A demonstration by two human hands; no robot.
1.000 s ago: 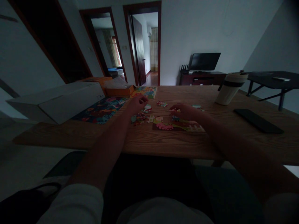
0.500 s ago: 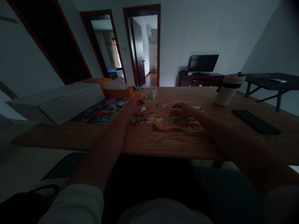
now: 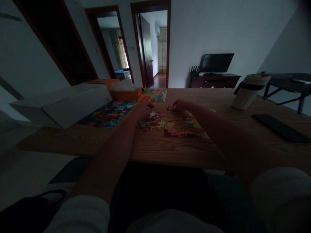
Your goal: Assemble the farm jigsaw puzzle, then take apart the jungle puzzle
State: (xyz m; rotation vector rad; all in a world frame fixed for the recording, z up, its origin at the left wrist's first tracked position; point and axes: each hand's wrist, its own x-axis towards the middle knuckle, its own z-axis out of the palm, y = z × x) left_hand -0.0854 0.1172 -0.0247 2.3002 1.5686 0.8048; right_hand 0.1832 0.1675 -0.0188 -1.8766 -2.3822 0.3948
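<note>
My left hand (image 3: 143, 110) rests on the brown wooden table (image 3: 155, 145), curled loosely above a small heap of loose colourful cardboard puzzle pieces (image 3: 151, 122). The fingers are bent toward the pieces, but the room is dark and I cannot tell if they pinch one or only touch them.

My right hand (image 3: 179, 105) is stretched across to the far side of the partly assembled colourful jigsaw section (image 3: 186, 129), which lies flat in front of me near the middle of the table. The fingertips are at a small reddish puzzle piece (image 3: 169, 107) lying just beyond that section (whether I grip it or only press on it is not clear from here). My right forearm passes over the right part of the assembled section and hides it.

To the left of my left hand lies a dark printed puzzle picture sheet (image 3: 108, 114), and beside it a large white cardboard box (image 3: 65, 105). Behind them stand an orange box (image 3: 126, 94) and a second, lighter coloured picture sheet (image 3: 153, 95).

On the right side stands a white tumbler with a dark band (image 3: 247, 92), and near it a black phone (image 3: 282, 132) lies flat on the wood.
</note>
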